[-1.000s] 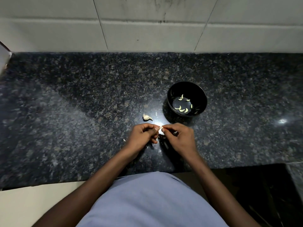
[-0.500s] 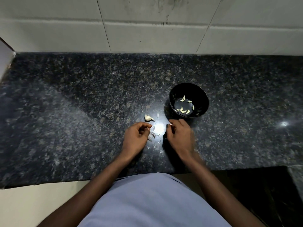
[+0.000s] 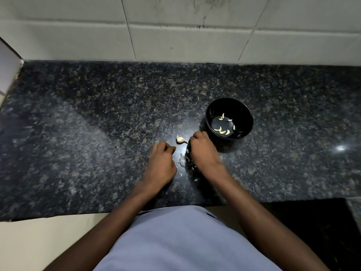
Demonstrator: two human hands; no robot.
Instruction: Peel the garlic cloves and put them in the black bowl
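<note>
Black and speckled, the stone counter (image 3: 97,133) lay in front of me, with pale wall tiles (image 3: 175,36) behind it. My black bowl (image 3: 247,114) stood on the counter, a bit to the right. Some peeled garlic cloves (image 3: 221,131) lay at the bottom of it, small and yellow-white.

My right hand (image 3: 203,151) was just beside the bowl, near its left edge. The fingers were curled in, with the back of the hand facing up. I could not tell if it held a clove, because the fingertips were hidden under the hand.

My left hand (image 3: 161,165) was a little way off from the right one, low over the counter. Its fingers were curled too, and I could not see anything in them.

One garlic clove with skin (image 3: 180,139) lay on the counter between my two hands, near the right hand's knuckles. It looked white and papery. Bits of peeled skin (image 3: 183,160) lay on the stone in the gap between my hands, closer to me. My light blue shirt (image 3: 185,241) filled the bottom of the view.
</note>
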